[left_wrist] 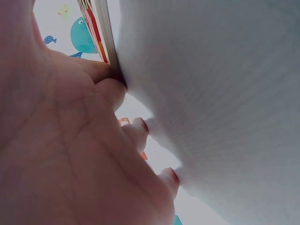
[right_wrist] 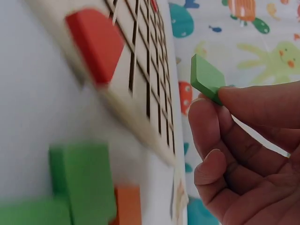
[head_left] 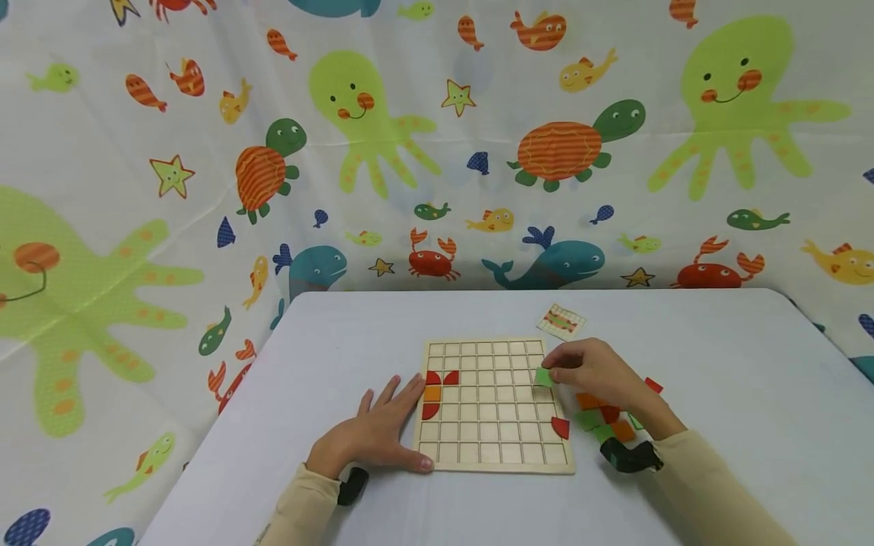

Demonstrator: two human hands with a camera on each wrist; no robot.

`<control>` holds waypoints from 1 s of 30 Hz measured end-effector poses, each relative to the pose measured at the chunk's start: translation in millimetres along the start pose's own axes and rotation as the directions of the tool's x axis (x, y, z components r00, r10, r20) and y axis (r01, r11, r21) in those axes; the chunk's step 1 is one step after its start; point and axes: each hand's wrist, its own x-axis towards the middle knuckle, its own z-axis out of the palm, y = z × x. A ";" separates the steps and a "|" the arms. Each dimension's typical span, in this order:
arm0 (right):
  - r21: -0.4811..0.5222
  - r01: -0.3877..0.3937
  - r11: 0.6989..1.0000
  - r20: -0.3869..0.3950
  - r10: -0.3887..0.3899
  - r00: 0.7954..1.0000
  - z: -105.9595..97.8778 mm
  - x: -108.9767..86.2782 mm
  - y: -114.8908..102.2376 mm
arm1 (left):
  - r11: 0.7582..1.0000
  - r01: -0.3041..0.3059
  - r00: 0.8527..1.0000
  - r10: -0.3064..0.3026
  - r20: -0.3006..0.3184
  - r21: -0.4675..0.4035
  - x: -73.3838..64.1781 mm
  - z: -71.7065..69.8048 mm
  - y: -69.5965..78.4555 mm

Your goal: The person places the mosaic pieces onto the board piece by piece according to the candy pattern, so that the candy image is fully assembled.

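A wooden grid board (head_left: 488, 432) lies on the white table. My left hand (head_left: 375, 436) rests beside its left edge with fingers spread, thumb and fingertips at the frame. Between thumb and fingers my right hand (head_left: 601, 371) pinches a green square tile (right_wrist: 209, 75), held over the board's right side. Near the left edge sit two red quarter-round tiles (head_left: 451, 378), an orange square tile (head_left: 432, 393) and, below it, another red rounded tile (head_left: 430, 411). One more red rounded tile (head_left: 560, 428) lies across the right frame, tilted out of the grid.
Right of the board, partly under my right forearm, is a loose pile of green tiles (head_left: 587, 421), orange tiles (head_left: 623, 431) and red ones. A small picture card (head_left: 561, 322) with a gridded pattern lies behind the board. A sea-animal curtain (head_left: 451, 205) hangs beyond the table.
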 end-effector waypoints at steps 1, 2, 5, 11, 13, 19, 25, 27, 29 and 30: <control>0.009 0.012 1.000 0.002 -0.012 1.000 3.5 2.4 -2.3 | 1.000 0.000 1.000 0.000 -0.002 0.003 0.3 0.0 -0.1; 0.017 0.024 1.000 0.005 -0.024 1.000 7.0 4.8 -4.5 | 1.000 -0.001 1.000 0.001 -0.003 0.004 0.6 0.1 -0.1; 0.042 0.049 0.998 0.009 -0.049 0.999 17.8 11.2 -11.1 | 1.000 -0.002 1.000 0.002 -0.001 0.003 1.5 0.3 -0.5; 0.055 0.094 0.994 0.033 -0.095 0.995 41.2 24.1 -24.3 | 1.000 -0.004 1.000 0.004 0.004 0.004 1.5 0.3 -2.0; 0.053 0.106 0.993 0.042 -0.109 0.993 48.9 28.3 -28.5 | 1.000 -0.002 1.000 0.002 0.004 0.005 1.5 0.4 -2.1; 0.063 0.156 0.986 0.070 -0.161 0.985 68.5 38.4 -41.4 | 1.000 0.000 1.000 0.000 0.015 -0.004 1.4 0.7 -1.3; 0.049 0.164 0.985 0.059 -0.167 0.984 84.5 45.8 -51.7 | 1.000 -0.010 1.000 0.010 0.012 -0.008 -0.1 -1.1 -0.5; 0.043 0.156 0.987 0.048 -0.158 0.986 89.5 47.6 -53.7 | 1.000 -0.015 1.000 0.015 0.010 -0.005 -0.4 -1.5 -0.5; 0.037 0.153 0.988 0.037 -0.154 0.987 94.6 49.2 -55.2 | 1.000 -0.021 1.000 0.021 0.011 -0.001 -0.3 -1.5 -0.9; 0.034 0.152 0.988 0.032 -0.153 0.988 97.1 49.9 -55.8 | 1.000 -0.024 1.000 0.024 0.011 0.001 -0.3 -1.4 -1.1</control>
